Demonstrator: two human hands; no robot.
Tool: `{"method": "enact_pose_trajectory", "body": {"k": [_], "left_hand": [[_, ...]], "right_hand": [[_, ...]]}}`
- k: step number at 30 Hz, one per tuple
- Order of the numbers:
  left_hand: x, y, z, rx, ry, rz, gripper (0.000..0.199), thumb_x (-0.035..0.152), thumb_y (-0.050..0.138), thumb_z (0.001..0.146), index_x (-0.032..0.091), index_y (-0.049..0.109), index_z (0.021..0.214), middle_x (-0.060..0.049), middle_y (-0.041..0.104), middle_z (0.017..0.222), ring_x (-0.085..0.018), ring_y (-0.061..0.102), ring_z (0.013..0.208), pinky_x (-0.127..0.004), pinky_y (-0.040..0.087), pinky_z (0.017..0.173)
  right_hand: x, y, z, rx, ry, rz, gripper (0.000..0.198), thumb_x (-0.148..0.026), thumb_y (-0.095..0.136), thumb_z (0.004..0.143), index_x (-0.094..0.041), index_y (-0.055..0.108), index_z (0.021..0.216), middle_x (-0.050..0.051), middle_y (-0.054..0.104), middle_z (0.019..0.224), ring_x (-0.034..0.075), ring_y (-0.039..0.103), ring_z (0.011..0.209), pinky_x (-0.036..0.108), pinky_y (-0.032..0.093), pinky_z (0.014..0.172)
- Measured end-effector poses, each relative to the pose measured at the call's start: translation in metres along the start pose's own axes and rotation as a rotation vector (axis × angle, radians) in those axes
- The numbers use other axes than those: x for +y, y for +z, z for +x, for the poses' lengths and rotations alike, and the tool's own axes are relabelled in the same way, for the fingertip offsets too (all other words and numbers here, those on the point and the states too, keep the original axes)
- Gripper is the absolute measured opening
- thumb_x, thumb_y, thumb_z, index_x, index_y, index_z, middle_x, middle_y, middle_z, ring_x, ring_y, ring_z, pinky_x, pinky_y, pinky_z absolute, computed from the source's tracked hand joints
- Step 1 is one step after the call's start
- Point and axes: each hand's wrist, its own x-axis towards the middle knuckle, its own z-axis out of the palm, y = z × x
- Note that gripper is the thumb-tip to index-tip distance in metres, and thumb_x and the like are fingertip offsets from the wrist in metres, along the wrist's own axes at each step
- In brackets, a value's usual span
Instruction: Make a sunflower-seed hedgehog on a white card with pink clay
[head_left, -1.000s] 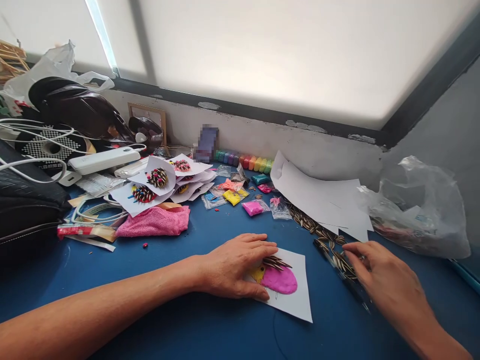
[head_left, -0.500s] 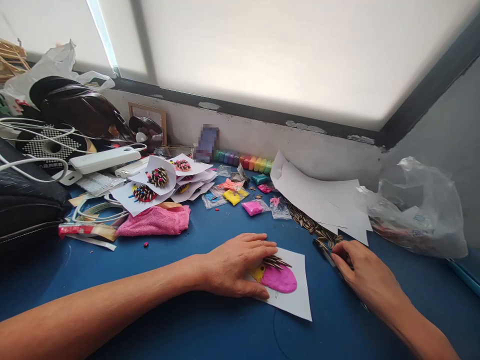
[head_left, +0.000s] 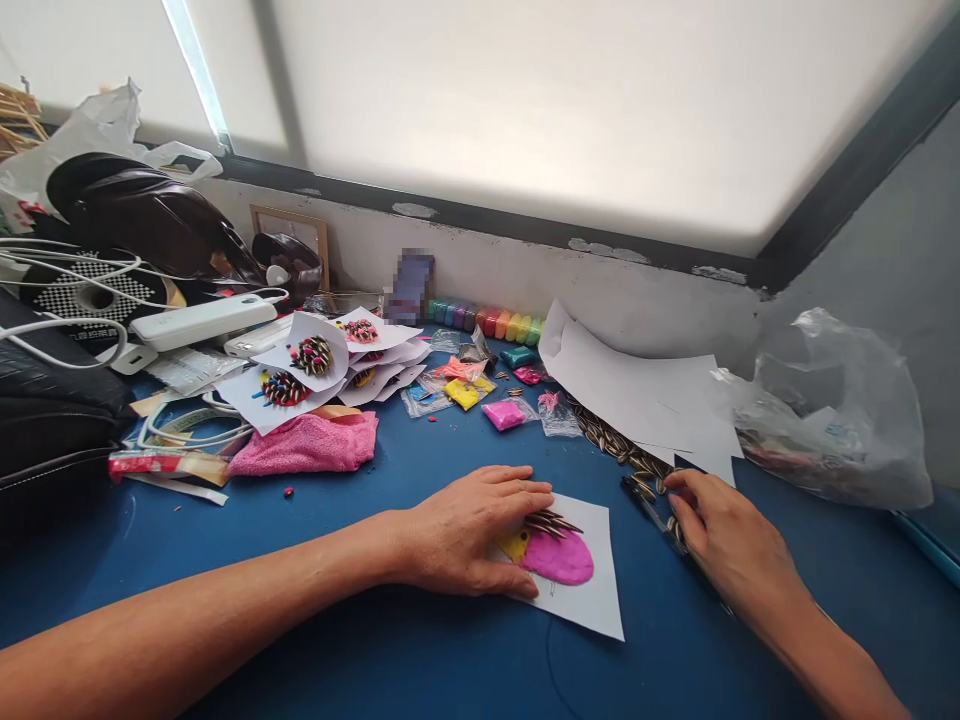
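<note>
My left hand [head_left: 476, 530] lies flat with fingers stretched over the left part of a white paper sheet [head_left: 600, 600]. On that sheet is a pink clay oval [head_left: 562, 557] with a yellow clay part [head_left: 516, 545] carrying a dark dot. Several striped sunflower seeds [head_left: 551, 522] stick out along the top of the pink clay, partly hidden by my fingers. My right hand [head_left: 724, 530] is at the near end of a seed pile [head_left: 619, 445], thumb and index finger apart around loose seeds. A pen [head_left: 656, 518] lies beneath this hand, partly covered.
Paper sheets with seed-covered clay figures [head_left: 311, 355] sit at the left by a pink cloth [head_left: 304, 445]. Small clay packets [head_left: 502, 413] lie mid-table. Blank papers [head_left: 637, 390] and a clear plastic bag [head_left: 840, 430] stand right. A power bank [head_left: 202, 320] and black bag [head_left: 60, 410] crowd the left.
My right thumb and index finger have spread apart at the seeds, the hand shifting slightly. My left hand stays on the paper. The view has turned slightly.
</note>
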Motion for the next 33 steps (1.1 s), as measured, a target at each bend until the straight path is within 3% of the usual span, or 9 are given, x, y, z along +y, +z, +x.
{"method": "enact_pose_trajectory", "body": {"k": [3,15,20,23,26,33], "left_hand": [[0.0,0.0,0.0,0.0,0.0,0.006,0.074,0.056,0.068,0.082,0.015,0.047,0.141,-0.014,0.046,0.148,-0.033,0.035,0.142,-0.045,0.028,0.119],[0.001,0.0,0.0,-0.002,0.009,0.013,0.074,0.057,0.067,0.083,0.015,0.047,0.14,-0.014,0.047,0.148,-0.032,0.036,0.142,-0.043,0.027,0.119],[0.0,0.0,-0.001,-0.011,-0.009,-0.012,0.076,0.059,0.066,0.082,0.015,0.046,0.142,-0.014,0.045,0.149,-0.032,0.032,0.144,-0.043,0.027,0.119],[-0.001,0.0,-0.001,-0.006,-0.001,-0.025,0.076,0.058,0.066,0.083,0.017,0.045,0.142,-0.013,0.045,0.15,-0.032,0.031,0.145,-0.044,0.026,0.119],[-0.002,0.0,0.0,-0.001,-0.001,-0.024,0.075,0.058,0.066,0.083,0.016,0.045,0.142,-0.014,0.045,0.15,-0.032,0.032,0.144,-0.045,0.027,0.119],[-0.004,0.002,-0.001,0.001,-0.004,-0.015,0.078,0.059,0.067,0.082,0.016,0.045,0.143,-0.012,0.044,0.151,-0.03,0.031,0.145,-0.042,0.026,0.12]], "right_hand": [[0.001,0.004,0.002,0.022,-0.006,-0.021,0.036,-0.036,0.037,0.086,-0.021,0.067,0.101,0.01,0.07,0.094,0.026,0.066,0.085,0.034,0.047,0.06],[-0.001,0.001,0.005,0.073,-0.025,-0.062,0.031,-0.029,0.037,0.087,-0.021,0.066,0.082,0.01,0.071,0.082,0.024,0.065,0.07,0.033,0.043,0.052],[-0.005,-0.014,-0.001,0.127,-0.011,0.041,0.032,-0.039,0.042,0.086,-0.023,0.07,0.086,0.006,0.075,0.084,0.023,0.067,0.065,0.032,0.047,0.053],[-0.018,-0.021,-0.009,0.055,-0.008,0.209,0.034,-0.048,0.049,0.086,-0.025,0.073,0.09,0.004,0.075,0.074,0.02,0.065,0.054,0.031,0.048,0.05],[-0.033,-0.018,-0.016,-0.021,-0.044,0.312,0.029,-0.047,0.053,0.083,-0.027,0.074,0.085,0.002,0.076,0.079,0.021,0.07,0.065,0.031,0.052,0.058],[-0.036,-0.004,-0.02,-0.1,-0.184,0.129,0.026,-0.039,0.048,0.086,-0.028,0.071,0.081,0.002,0.074,0.084,0.02,0.069,0.066,0.031,0.051,0.057]]}}
